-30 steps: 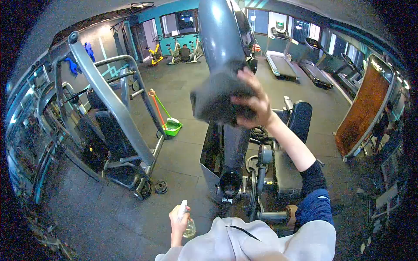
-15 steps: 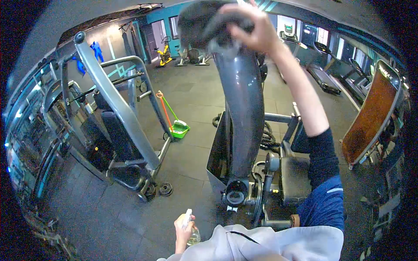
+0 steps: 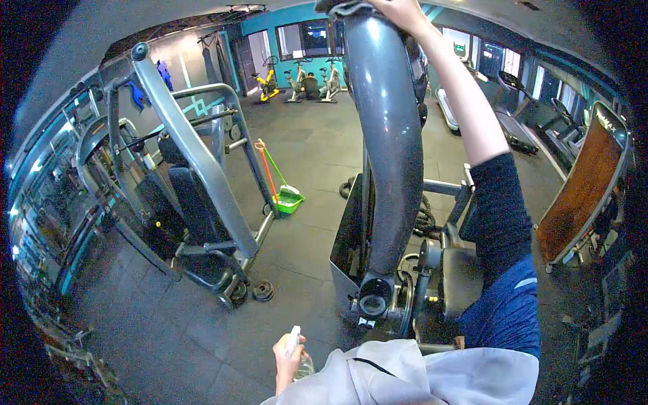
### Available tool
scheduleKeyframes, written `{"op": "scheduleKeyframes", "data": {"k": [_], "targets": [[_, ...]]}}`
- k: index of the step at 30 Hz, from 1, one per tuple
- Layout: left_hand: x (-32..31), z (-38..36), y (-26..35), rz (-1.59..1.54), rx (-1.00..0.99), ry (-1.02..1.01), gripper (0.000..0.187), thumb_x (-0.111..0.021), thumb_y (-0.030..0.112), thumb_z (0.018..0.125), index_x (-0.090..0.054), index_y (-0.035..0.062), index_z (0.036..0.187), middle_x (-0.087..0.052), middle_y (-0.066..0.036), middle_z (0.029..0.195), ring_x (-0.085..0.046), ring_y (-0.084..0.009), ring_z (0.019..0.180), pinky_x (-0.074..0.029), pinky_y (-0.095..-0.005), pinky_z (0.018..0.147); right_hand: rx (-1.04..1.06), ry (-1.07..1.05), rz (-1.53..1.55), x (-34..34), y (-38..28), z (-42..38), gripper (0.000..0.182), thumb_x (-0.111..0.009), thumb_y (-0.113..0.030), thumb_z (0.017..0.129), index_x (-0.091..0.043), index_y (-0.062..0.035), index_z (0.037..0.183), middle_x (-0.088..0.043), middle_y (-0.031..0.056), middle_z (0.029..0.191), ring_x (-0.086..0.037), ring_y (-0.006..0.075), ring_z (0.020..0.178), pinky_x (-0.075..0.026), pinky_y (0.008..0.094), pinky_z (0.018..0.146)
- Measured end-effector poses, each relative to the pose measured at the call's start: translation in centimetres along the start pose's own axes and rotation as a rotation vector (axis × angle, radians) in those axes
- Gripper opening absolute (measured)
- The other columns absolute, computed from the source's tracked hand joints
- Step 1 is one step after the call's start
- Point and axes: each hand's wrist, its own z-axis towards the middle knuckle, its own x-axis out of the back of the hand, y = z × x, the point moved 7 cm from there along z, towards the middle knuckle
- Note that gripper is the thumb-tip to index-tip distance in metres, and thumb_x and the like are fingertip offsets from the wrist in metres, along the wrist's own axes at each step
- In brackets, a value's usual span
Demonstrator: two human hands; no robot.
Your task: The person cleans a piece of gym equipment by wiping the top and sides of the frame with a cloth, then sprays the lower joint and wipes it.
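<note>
My left hand is wrapped round a clear spray bottle with a white trigger head, low in the view near my body. My right arm reaches up to the top of a thick grey curved machine frame. At the upper edge, my right hand presses a dark cloth against the frame's top; its fingers are partly cut off by the view's edge.
Another grey machine stands at the left, with a weight plate on the floor. A green dustpan lies beyond it. A padded seat is at the right, exercise bikes and treadmills behind.
My right hand and the dark cloth have shifted upward in view, partly out of the frame. The large dark blurred shape at the frame's top no longer shows. The camera view has shifted slightly.
</note>
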Motion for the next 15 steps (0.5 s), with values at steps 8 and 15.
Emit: {"op": "scheduleKeyframes", "data": {"k": [8, 15], "targets": [[-0.9, 0.1, -1.9, -0.018, -0.032, -0.097, 0.018, -0.056, -0.004, 0.072, -0.063, -0.0047, 0.089, -0.064, -0.013, 0.08, -0.064, -0.0183, 0.052, -0.052, -0.0312, 0.052, 0.613, 0.088, -0.114, 0.5, -5.9, -15.8, 0.042, -0.07, -0.022, 0.068, -0.067, -0.0131, 0.109, -0.059, 0.0165, 0.127, -0.049, 0.0383, 0.127, -0.035, 0.0476, 0.11], [-2.1, 1.0, -0.4, 0.008, -0.082, -0.153, 0.019, -0.056, -0.003, 0.072, -0.063, -0.0042, 0.089, -0.064, -0.012, 0.079, -0.064, -0.0187, 0.052, -0.052, -0.0317, 0.053, 1.095, -0.363, -0.354, -2.6, -7.0, -29.6, 0.018, -0.067, -0.028, 0.074, -0.065, -0.0167, 0.088, -0.055, 0.0122, 0.136, -0.05, 0.0311, 0.129, -0.034, 0.0536, 0.111]]}}
